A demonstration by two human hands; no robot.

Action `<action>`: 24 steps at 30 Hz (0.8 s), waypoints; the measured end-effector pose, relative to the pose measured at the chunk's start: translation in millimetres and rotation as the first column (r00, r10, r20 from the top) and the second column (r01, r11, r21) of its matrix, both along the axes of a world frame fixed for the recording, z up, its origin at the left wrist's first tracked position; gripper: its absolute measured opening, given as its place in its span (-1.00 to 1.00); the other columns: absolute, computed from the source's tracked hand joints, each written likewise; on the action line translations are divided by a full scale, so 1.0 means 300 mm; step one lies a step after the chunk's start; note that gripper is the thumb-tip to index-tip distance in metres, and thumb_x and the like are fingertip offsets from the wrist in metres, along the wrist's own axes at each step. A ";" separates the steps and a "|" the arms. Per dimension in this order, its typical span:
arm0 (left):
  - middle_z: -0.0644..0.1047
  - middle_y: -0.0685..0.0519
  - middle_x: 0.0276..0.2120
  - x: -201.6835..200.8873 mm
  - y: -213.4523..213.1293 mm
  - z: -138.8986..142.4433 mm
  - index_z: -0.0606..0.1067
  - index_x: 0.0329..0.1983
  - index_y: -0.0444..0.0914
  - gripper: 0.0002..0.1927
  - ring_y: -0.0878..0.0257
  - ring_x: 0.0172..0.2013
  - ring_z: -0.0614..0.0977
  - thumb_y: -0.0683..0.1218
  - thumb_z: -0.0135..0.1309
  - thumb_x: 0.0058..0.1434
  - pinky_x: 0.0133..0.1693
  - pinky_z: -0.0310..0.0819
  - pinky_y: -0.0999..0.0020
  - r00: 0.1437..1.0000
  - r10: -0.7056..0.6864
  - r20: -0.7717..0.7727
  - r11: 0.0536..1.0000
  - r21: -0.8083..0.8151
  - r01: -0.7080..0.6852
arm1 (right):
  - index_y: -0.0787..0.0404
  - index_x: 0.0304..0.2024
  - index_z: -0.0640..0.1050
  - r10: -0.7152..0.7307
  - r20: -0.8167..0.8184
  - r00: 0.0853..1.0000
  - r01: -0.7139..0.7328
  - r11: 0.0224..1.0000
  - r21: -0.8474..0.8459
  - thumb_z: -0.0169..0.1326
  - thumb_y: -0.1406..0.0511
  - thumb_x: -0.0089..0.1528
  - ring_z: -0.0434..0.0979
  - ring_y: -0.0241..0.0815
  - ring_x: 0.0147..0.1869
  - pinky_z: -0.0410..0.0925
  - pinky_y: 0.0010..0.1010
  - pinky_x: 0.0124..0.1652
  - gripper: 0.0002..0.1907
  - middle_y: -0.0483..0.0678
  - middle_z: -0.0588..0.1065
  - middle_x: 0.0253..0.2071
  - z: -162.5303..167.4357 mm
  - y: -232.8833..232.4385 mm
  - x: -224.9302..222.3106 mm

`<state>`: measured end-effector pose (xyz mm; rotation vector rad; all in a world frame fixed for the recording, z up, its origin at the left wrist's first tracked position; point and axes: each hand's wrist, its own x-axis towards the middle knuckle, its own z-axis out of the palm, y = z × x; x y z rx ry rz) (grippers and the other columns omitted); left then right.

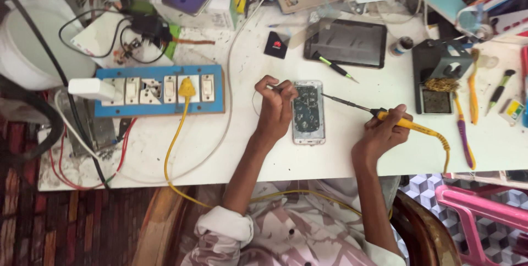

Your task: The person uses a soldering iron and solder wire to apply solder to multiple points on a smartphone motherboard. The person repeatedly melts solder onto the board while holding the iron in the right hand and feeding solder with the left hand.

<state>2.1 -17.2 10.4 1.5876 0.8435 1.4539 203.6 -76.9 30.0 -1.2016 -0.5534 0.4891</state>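
Gripping the yellow soldering iron (404, 122) in my right hand (382, 134), I aim its tip toward ten o'clock at the opened phone (308, 112), which touches my fisted left hand (276, 106) at three o'clock.

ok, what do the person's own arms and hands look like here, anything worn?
Both hands are bare: no gloves, and no rings or watch that can be made out. The left hand and right hand lead into bare forearms. The left sleeve is rolled up near the elbow, showing a pale cuff; the shirt has a pale pink and white camouflage-like pattern. The right sleeve is mostly out of view.
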 end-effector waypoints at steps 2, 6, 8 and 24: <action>0.34 -0.02 -0.44 0.001 -0.001 -0.001 -0.10 0.06 -0.20 -0.79 0.24 -0.38 0.35 -0.19 -0.34 0.56 -0.16 0.35 0.33 0.999 -0.010 0.048 0.999 -0.048 0.012 | 0.14 -0.24 0.32 -0.034 -0.045 0.998 0.035 0.999 0.011 -0.01 0.08 0.46 0.16 -0.44 -0.57 0.08 -0.59 -0.55 -0.67 -0.20 0.25 -0.50 0.001 -0.004 0.006; 0.31 0.00 -0.45 0.001 0.004 -0.005 -0.10 0.06 -0.19 -0.78 0.25 -0.39 0.34 -0.18 -0.33 0.58 -0.16 0.36 0.32 0.999 -0.018 0.052 0.999 -0.029 0.019 | 0.18 -0.25 0.33 0.019 -0.063 0.998 -0.018 1.000 0.016 0.04 0.03 0.46 0.19 -0.42 -0.54 0.07 -0.58 -0.54 -0.60 -0.18 0.27 -0.47 -0.022 -0.019 0.014; 0.31 0.01 -0.45 -0.004 0.002 -0.006 -0.10 0.06 -0.19 -0.80 0.25 -0.40 0.34 -0.17 -0.34 0.59 -0.16 0.36 0.33 1.000 -0.012 0.028 1.000 -0.006 0.012 | 0.18 -0.22 0.33 0.089 -0.078 0.993 -0.085 0.995 0.049 0.04 0.01 0.44 0.22 -0.40 -0.53 0.11 -0.57 -0.51 -0.59 -0.19 0.25 -0.49 -0.033 -0.040 0.023; 0.34 -0.01 -0.43 -0.005 -0.002 0.012 -0.10 0.10 -0.21 -0.79 0.23 -0.38 0.35 -0.20 -0.37 0.58 -0.16 0.38 0.31 0.999 -0.011 0.049 0.999 -0.047 0.014 | 0.16 -0.27 0.28 0.079 -0.150 0.985 -0.065 0.994 0.092 -0.02 0.18 0.51 0.25 -0.37 -0.53 0.18 -0.53 -0.45 -0.69 -0.14 0.29 -0.54 -0.022 -0.059 0.022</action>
